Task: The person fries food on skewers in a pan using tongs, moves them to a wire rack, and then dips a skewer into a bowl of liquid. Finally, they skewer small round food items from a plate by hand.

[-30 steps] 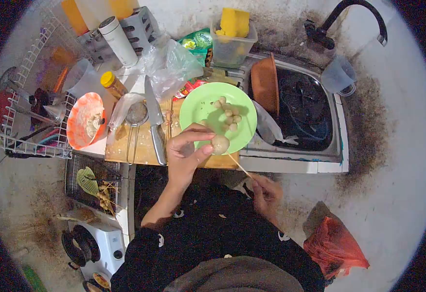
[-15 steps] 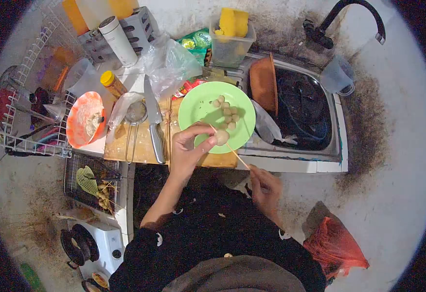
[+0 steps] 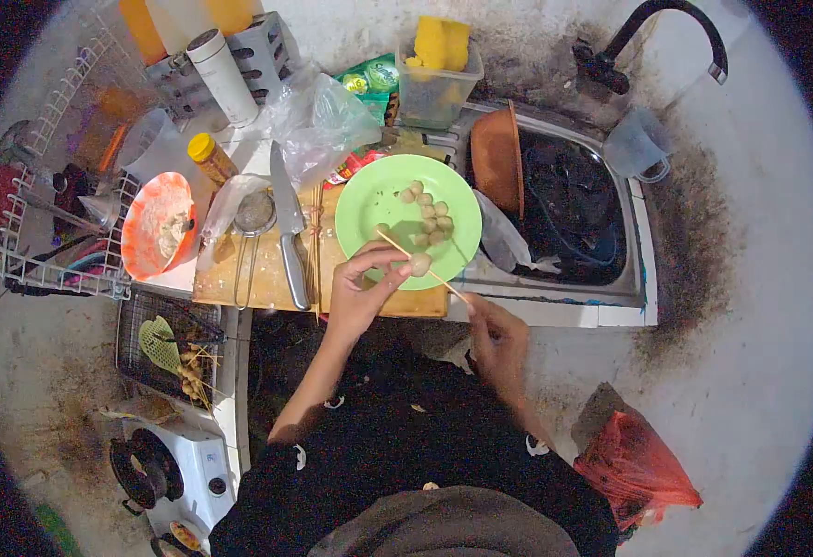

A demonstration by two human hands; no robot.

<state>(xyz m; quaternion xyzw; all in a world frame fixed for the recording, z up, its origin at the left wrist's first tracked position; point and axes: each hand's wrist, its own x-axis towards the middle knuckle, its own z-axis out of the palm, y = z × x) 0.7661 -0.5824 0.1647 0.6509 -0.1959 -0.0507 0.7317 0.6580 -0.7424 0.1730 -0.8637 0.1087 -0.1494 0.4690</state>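
My left hand pinches a pale round ball over the near rim of the green plate. A thin wooden skewer runs through the ball, its tip sticking out at the upper left. The skewer's lower end is held by my right hand, in front of the counter edge. Several more balls lie on the plate. Left of the plate, a bundle of skewers rests on the wooden board beside a knife.
A strainer, an orange-and-white bowl and a yellow-capped jar stand left. At right are a sink and brown basin. Skewered food lies in a lower-left rack, above a stove.
The skewer's tip now sticks out farther past the ball at the upper left. My right hand has moved slightly up and left, nearer the ball. The whole view has shifted slightly.
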